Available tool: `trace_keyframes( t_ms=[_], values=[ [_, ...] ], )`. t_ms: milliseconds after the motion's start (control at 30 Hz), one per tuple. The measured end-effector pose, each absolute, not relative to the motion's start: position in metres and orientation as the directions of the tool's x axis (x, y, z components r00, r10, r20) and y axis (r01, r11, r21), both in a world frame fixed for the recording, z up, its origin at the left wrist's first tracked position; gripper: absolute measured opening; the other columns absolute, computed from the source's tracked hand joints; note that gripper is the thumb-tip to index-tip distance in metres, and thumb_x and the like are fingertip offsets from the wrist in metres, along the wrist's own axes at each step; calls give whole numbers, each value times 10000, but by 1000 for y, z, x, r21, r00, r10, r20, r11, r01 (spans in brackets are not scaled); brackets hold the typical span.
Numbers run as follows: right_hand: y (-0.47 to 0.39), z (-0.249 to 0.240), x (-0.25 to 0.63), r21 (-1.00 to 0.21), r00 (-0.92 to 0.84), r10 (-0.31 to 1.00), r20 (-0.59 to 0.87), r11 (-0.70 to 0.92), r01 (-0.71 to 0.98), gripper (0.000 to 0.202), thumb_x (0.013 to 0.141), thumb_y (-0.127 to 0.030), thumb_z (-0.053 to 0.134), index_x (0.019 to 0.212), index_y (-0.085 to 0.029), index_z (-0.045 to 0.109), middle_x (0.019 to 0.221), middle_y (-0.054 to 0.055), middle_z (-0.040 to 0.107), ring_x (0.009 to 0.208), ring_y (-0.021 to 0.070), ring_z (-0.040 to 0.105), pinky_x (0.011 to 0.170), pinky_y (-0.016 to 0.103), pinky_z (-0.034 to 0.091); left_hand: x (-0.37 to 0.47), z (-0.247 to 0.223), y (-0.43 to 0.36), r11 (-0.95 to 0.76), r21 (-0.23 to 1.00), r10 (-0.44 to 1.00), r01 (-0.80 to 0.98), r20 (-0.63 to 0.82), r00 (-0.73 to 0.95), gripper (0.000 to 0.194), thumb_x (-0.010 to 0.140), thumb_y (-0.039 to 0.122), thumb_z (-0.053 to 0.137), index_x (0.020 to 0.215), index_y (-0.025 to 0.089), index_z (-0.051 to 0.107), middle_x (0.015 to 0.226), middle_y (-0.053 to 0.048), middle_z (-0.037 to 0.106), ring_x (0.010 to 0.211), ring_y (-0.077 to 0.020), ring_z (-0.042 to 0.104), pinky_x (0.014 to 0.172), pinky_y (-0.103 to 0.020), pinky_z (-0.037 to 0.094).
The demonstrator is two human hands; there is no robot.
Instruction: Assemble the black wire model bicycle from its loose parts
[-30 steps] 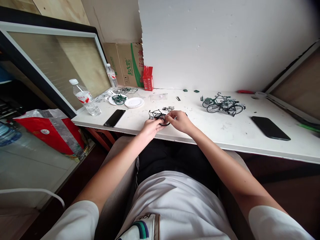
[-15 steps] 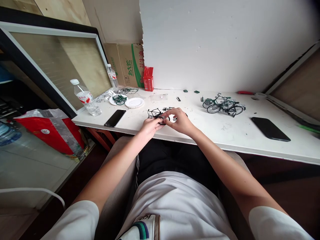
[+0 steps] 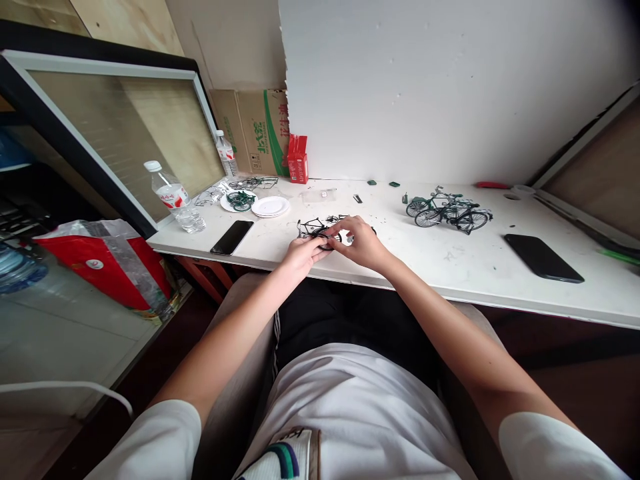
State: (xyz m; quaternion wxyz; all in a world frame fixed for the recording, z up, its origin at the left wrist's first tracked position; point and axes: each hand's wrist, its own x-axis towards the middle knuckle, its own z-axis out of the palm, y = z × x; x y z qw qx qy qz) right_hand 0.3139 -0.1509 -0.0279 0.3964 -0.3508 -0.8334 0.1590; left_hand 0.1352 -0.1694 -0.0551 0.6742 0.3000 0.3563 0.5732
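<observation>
Near the table's front edge, a black model bicycle point(image 3: 313, 227) with a thin frame and a wheel is gripped between my two hands. My left hand point(image 3: 302, 255) closes on its lower part from the left. From the right, my right hand point(image 3: 364, 244) pinches at the wheel area, thumb and forefinger close together; the exact piece between them is hidden. Small dark parts lie on the table just behind the hands. To the right stand model bicycles point(image 3: 447, 212), dark green and black, close together.
Left of my hands lie a phone point(image 3: 233, 237), stacked white plates point(image 3: 271, 207) and a plate bearing green bicycle parts point(image 3: 241, 200). Water bottles point(image 3: 175, 199), a carton point(image 3: 250, 130) and a red box point(image 3: 298, 160) stand behind. A black phone-like slab point(image 3: 543, 258) lies right.
Both hands keep their hold on the black model bicycle in almost the same pose. The whole view has shifted very slightly; nothing else has visibly moved.
</observation>
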Motion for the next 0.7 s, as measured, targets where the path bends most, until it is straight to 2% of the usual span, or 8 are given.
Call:
trace_keyframes(
  t_ms=[267, 700],
  values=[
    [-150, -29, 314, -485, -455, 686, 568, 726, 488, 95, 931, -281, 723, 1001, -255, 781, 1025, 71, 802, 998, 285, 691, 959, 480, 525, 137, -57, -167, 164, 807, 985, -567, -165, 49, 94, 834, 3, 742, 836, 96, 728, 857, -86, 803, 834, -171, 785, 1091, -443, 576],
    [-149, -32, 314, -444, -438, 674, 595, 729, 520, 68, 922, -278, 740, 985, -251, 741, 1019, 74, 787, 1048, 320, 651, 966, 483, 501, 139, -54, -169, 153, 805, 985, -573, -170, 24, 130, 818, -13, 757, 805, 107, 708, 856, -77, 796, 822, -164, 777, 1097, -446, 566]
  ],
)
